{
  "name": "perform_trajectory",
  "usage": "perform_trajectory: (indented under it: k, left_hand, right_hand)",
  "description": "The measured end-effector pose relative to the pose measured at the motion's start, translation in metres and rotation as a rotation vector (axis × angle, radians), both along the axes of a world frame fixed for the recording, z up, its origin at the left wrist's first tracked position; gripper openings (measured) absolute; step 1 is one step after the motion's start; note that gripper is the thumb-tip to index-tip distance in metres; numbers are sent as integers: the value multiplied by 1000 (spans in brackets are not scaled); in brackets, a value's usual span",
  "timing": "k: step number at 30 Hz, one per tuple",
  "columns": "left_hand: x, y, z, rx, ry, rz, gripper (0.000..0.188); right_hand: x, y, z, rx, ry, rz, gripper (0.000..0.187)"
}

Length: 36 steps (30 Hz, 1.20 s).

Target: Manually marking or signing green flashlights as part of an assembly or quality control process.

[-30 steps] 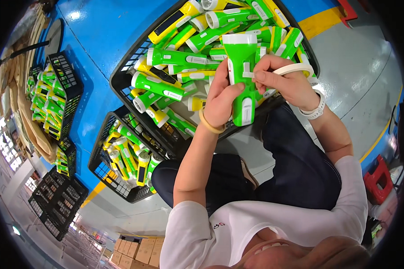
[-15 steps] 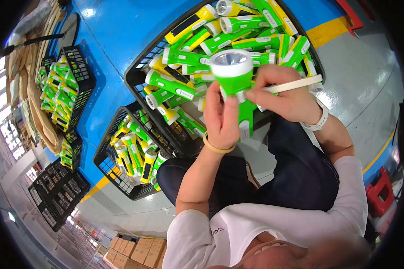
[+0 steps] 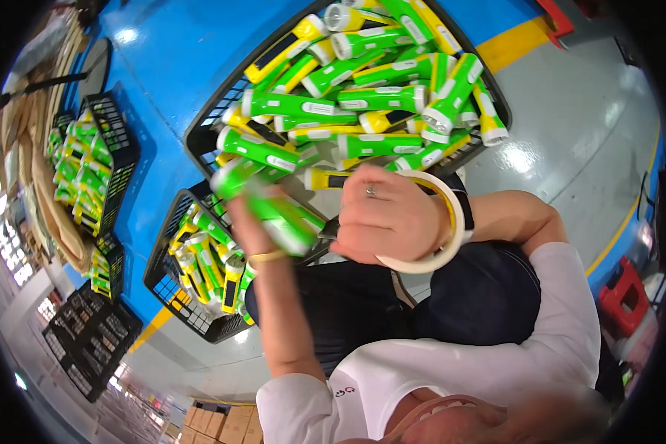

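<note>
My left hand (image 3: 246, 226), smeared by motion, is closed on a green flashlight (image 3: 277, 218) above the gap between the two nearer crates. The flashlight is blurred too, its pale head toward the upper left. My right hand (image 3: 388, 214) is curled, knuckles up, with a roll of cream tape (image 3: 462, 229) held at it; the ring stands out round the wrist side. Its fingertips are partly hidden. Just beyond both hands, a large black crate (image 3: 200, 132) holds many green and yellow flashlights with white heads, lying in all directions.
A smaller black crate (image 3: 163, 255) of flashlights stands at my left knee. Farther left are another filled crate (image 3: 126, 140) and a dark stacked crate (image 3: 89, 325). A red plastic stool (image 3: 623, 296) is at the right. Cardboard boxes (image 3: 233, 425) lie at the lower left.
My left hand has carried the flashlight left and down, away from my right hand. My right hand has turned and lowered, so the tape roll now shows as a ring.
</note>
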State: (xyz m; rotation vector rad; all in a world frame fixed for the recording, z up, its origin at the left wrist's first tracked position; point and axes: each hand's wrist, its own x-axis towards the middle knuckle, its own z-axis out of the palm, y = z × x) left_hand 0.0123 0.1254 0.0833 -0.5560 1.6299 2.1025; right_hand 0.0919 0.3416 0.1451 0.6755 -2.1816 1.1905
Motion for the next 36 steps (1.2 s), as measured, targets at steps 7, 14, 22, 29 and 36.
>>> perform_trajectory:
  k: [7, 14, 22, 29, 36]
  left_hand:
    - [-60, -300, -27, -1720, -119, -463, 60]
    - [-35, -30, 1, -700, 343, -695, 37]
    - [53, 113, -6, 692, -501, -582, 58]
    - [52, 124, 8, 634, -174, -484, 47]
    - [58, 125, 29, 314, 208, -497, 58]
  right_hand:
    - [30, 152, -20, 243, -1041, -150, 18]
    - [35, 130, -64, 426, -852, -1, 13]
    - [34, 90, -7, -16, -696, 358, 11]
    - [38, 86, -17, -847, -974, -40, 20]
    - [24, 77, -4, -663, -999, -13, 13]
